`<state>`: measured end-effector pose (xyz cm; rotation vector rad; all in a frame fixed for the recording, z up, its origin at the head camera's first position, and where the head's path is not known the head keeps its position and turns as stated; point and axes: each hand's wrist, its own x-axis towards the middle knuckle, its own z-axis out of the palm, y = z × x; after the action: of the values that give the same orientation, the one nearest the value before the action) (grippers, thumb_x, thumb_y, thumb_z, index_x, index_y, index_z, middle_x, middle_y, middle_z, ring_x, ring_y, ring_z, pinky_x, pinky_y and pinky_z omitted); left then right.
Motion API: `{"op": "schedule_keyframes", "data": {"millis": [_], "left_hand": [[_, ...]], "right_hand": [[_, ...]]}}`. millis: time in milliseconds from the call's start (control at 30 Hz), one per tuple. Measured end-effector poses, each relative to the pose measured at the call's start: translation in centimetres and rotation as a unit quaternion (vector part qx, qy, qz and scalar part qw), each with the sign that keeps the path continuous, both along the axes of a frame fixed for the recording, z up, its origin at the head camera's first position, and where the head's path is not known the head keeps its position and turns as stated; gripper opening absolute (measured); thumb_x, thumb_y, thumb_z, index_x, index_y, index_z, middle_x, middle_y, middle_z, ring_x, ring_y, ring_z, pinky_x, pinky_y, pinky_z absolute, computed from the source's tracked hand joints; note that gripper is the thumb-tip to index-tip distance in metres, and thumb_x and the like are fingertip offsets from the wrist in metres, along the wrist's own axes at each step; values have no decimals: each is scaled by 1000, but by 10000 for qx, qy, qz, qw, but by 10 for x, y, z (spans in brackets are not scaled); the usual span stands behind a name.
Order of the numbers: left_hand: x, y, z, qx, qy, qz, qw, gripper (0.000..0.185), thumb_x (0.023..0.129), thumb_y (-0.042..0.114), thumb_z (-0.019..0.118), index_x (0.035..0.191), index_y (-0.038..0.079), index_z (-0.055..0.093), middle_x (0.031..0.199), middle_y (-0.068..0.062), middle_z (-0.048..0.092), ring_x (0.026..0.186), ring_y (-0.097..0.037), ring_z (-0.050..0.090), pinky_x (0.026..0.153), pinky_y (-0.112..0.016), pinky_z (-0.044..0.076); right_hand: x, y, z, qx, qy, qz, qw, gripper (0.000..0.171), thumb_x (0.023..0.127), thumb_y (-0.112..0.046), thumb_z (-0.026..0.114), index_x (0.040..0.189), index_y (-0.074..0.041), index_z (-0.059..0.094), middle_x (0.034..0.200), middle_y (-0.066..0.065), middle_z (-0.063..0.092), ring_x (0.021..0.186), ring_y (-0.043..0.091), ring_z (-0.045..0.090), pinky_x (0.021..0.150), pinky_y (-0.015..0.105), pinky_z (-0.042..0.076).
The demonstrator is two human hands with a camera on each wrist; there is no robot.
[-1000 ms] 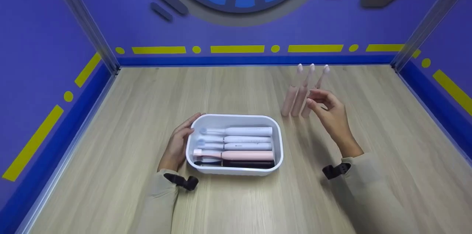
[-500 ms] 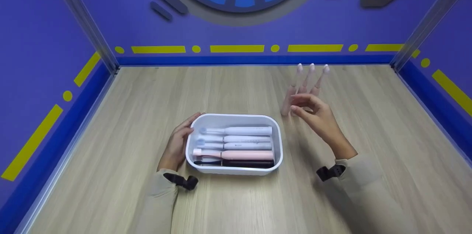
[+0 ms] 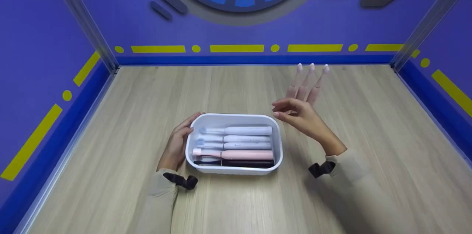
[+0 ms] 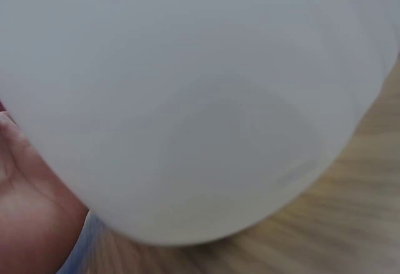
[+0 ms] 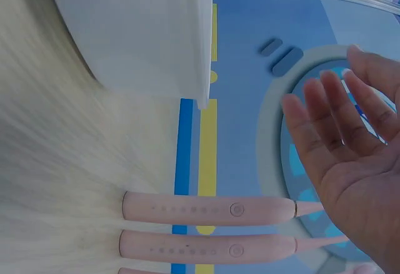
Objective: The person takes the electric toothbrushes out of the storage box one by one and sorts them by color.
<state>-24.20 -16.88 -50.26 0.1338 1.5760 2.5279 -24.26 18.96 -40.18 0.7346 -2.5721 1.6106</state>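
Right hand [image 3: 302, 117]: loosely spread, empty, above the bin's far right corner.
Left hand [image 3: 177, 143]: flat against the white bin [image 3: 278, 141].
Standing: three pink toothbrushes [image 3: 309, 86], far right of the counter [image 3: 110, 145].
Binned: five toothbrushes [image 3: 236, 145] still lie inside.

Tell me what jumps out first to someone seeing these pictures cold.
The white tray at the table's middle, with five electric toothbrushes lying side by side in it: three white, one pink, one black at the near edge. The left hand rests against its left end. Behind the empty right hand, raised near the tray's far right corner, three pink toothbrushes stand upright.
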Motion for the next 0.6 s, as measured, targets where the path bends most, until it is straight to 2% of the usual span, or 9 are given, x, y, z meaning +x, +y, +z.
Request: {"op": "schedule_keyframes", "data": {"millis": [267,400,600], "left_hand": [[-1,1,1,4,-11,13,10000,57,89,-6,27,146,-8,30,155,-17,30,144,-20,26,120,-35,18],[0,1,2,-22,-47,48,10000,56,90,-6,27,146,-8,31,155,-16,30,144,-20,26,120,-35,17],[0,1,2,-8,-29,36,10000,56,90,-6,27,145,-8,31,155,-17,30,145,-21,25,121,-36,16]], "right_hand": [[-6,-7,1,784,-297,721,9939,33,88,-18,69,118,-4,65,105,11,69,96,19,62,85,26,53],[-8,-10,4,1043,-227,1082,9884,33,89,-16,67,120,-4,64,105,10,69,97,20,62,88,33,53],[-10,-18,7,1292,-280,1443,9807,32,90,-16,66,120,-5,65,103,10,70,96,18,63,86,31,53]]}}
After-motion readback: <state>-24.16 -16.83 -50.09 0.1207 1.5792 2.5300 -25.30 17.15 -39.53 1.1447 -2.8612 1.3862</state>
